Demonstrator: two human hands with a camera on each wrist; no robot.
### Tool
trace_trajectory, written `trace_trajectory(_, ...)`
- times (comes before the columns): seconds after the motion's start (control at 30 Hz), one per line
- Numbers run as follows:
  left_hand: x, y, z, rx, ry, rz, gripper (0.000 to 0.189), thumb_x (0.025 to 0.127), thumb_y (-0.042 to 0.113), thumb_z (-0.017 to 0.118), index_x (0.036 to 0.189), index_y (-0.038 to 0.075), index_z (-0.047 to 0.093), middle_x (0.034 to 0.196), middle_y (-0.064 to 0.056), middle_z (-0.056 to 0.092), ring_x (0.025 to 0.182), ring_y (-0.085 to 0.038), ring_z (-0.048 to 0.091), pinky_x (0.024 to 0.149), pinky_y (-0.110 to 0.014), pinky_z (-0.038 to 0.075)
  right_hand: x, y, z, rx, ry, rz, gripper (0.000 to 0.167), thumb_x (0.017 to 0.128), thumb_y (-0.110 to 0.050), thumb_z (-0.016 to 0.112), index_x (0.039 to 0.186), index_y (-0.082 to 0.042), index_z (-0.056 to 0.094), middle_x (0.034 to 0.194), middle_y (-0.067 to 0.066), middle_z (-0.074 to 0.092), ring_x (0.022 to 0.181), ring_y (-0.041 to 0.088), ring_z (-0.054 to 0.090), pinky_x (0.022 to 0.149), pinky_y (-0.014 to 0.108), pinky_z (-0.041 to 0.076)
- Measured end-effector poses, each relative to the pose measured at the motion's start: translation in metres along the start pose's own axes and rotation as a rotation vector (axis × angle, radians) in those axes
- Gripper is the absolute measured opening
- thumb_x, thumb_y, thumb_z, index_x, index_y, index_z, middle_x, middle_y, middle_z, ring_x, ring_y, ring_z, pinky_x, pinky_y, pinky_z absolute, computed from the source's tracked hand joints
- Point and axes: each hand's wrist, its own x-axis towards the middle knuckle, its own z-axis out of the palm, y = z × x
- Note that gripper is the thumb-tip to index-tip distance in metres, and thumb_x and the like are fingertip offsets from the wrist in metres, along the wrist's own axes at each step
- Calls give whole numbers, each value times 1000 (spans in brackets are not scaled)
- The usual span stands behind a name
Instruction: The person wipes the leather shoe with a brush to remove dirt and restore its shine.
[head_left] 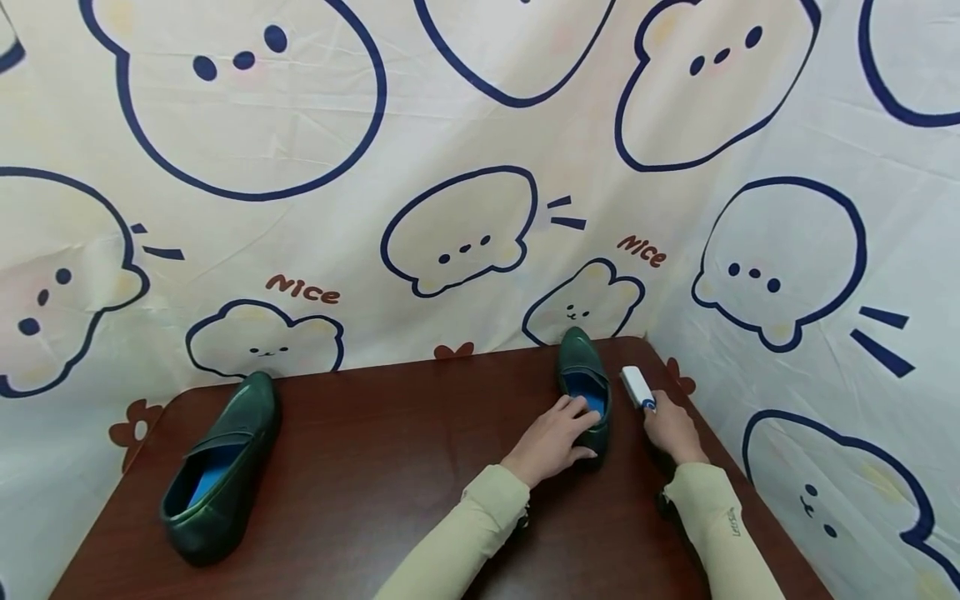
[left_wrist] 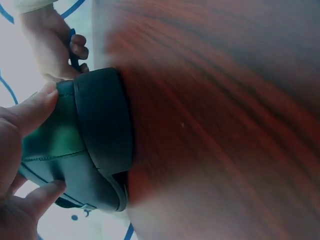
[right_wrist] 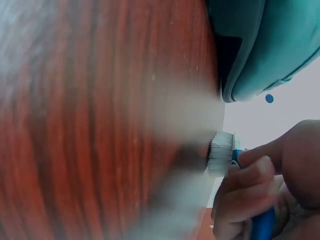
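Note:
A dark green loafer with a blue insole stands at the table's far right, its toe pointing away. My left hand grips it around the heel end, fingers over the opening's edge and thumb at the back. In the left wrist view the thumb and fingers press on opposite sides of the shoe's heel. To the right of that shoe my right hand holds a brush with a white head and blue handle. Its white bristles face the tabletop in the right wrist view.
The matching green loafer stands at the left of the brown wooden table. A white cloth with cartoon bear prints hangs behind the table and along its right side, close to the right hand.

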Motion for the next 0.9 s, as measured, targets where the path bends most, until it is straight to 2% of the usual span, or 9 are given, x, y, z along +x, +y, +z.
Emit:
trace_trajectory(0.23,-18,-14,-17,-50,0,-33,45,94,38,77,132,20,61,121,1,54,110,-14,49,88,-18,49,1,-9,3,8,25,-42,49,108,-16,43,150,9,36,138,39,52,112,50,61,89,61,50)
trace_trajectory(0.4,-44,-24,-32,-42,3,-48,46,94,37,77,132,19,61,121,0,55,112,-15,50,89,-21,51,-1,-23,9,18,30,-77,49,108,-16,45,151,7,38,139,38,54,112,48,63,86,59,51)
trace_trajectory(0.67,-89,-34,-52,-20,42,-54,44,90,35,81,127,18,63,116,0,55,106,-15,50,80,-22,51,-6,-49,19,52,27,-136,47,108,-14,48,150,7,41,136,36,58,101,39,65,79,50,52)
trace_trajectory(0.77,-99,-35,-56,-19,47,-59,42,90,35,81,124,19,63,116,1,55,105,-14,50,80,-23,51,-6,-57,23,60,17,-157,48,108,-14,49,150,6,41,136,35,58,99,36,65,77,47,51)
trace_trajectory(0.9,-105,-36,-59,-28,41,-50,40,90,34,81,122,19,62,114,1,54,104,-14,49,81,-23,50,-6,-65,27,75,-3,-175,48,108,-14,49,151,6,41,136,35,59,95,34,65,73,44,50)
